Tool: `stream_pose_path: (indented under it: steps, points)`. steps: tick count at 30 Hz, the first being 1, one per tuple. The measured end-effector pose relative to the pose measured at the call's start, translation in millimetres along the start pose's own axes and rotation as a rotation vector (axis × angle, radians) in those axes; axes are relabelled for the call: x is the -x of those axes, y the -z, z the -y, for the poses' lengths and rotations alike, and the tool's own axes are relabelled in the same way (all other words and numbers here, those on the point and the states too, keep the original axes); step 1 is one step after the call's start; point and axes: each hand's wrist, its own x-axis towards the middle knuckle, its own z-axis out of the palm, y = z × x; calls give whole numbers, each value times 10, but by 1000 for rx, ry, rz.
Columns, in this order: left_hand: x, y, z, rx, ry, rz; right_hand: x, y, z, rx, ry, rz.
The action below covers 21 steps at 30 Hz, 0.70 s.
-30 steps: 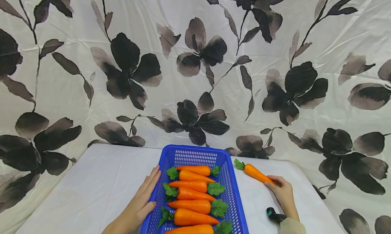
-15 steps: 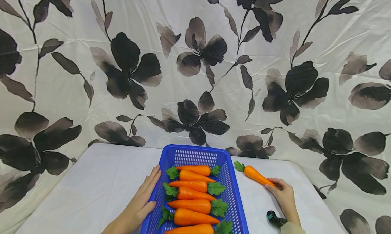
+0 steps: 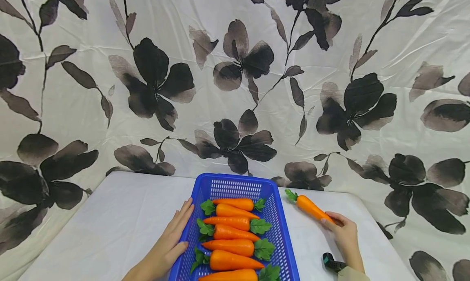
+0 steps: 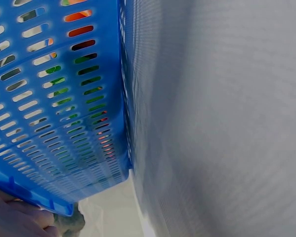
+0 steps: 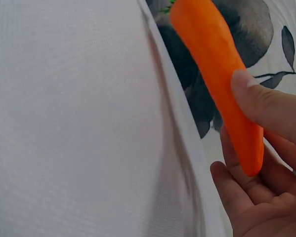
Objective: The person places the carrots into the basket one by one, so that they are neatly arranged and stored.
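My right hand (image 3: 345, 232) pinches an orange carrot (image 3: 313, 208) near its tapered end, thumb on one side and fingers on the other. The carrot's green leafy top points away, toward the far left. In the right wrist view the same carrot (image 5: 214, 74) tilts up from the fingers. With fingers straight, my left hand (image 3: 167, 242) rests along the left rim of a blue plastic basket (image 3: 284, 236). Inside lie several carrots (image 3: 235, 246) in a row, their leafy ends mostly alternating sides. In the left wrist view, part of the left hand (image 4: 19, 219) shows by the basket's rim.
A white-covered table (image 3: 99, 224) lies beneath the basket. Behind it hangs a white cloth (image 3: 293, 85) with dark flower prints. A small black device (image 3: 332, 262) is strapped to the right wrist. The basket's near end runs out of the head view.
The right hand and its carrot have shifted slightly to the right, and the carrot appears a little raised. The left hand and basket have stayed in place.
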Motion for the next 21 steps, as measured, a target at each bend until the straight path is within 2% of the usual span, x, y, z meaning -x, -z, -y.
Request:
stream_pose_path:
  steps: [1, 2, 4, 5, 7, 8, 13, 17, 21]
  points:
    - [-2, 0, -4, 1, 4, 1, -160, 58, -209, 16, -10, 40]
    - [-3, 0, -6, 0, 4, 2, -251, 89, -282, 59, -38, 57]
    - [-1, -1, -2, -1, 9, 3, -423, 164, -481, 40, -42, 129]
    - [0, -2, -1, -1, 14, 3, -453, 167, -507, 28, -30, 125]
    - [0, -5, 5, -4, 17, 1, -458, 160, -461, 10, -15, 98]
    - [1, -6, 7, -5, 19, -2, -452, 143, -407, 50, -45, 75]
    - [-4, -15, 12, -11, -2, -21, -377, 155, -133, 4, -45, 51]
    - [-10, -19, 0, -15, -38, -42, -349, 160, 21, -34, -5, 46]
    - [-6, -17, -6, -6, -42, -45, -306, 165, 172, -53, 57, 54]
